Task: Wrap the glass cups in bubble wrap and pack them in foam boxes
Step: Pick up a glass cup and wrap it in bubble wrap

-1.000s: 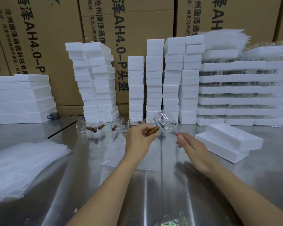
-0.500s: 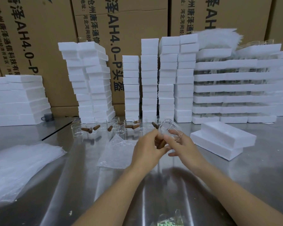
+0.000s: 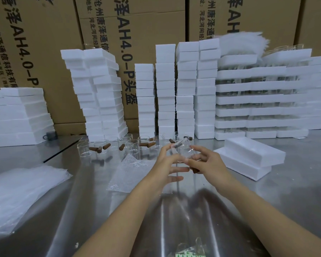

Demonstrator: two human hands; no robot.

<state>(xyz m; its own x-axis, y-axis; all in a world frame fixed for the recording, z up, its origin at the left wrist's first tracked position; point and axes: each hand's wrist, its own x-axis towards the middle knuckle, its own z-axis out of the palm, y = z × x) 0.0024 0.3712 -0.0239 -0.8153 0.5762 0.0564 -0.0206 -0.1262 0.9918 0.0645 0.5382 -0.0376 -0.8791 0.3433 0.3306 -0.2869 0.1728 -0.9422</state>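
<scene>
Shiny metal table (image 3: 295, 191) fills the foreground, streaky reflections, soft overhead glare. Dark seam line (image 3: 63, 151) crosses its left part. Behind it a wall of big brown cardboard cartons (image 3: 44, 52), black printed lettering, narrow vertical gaps between them. Even indoor light.
</scene>
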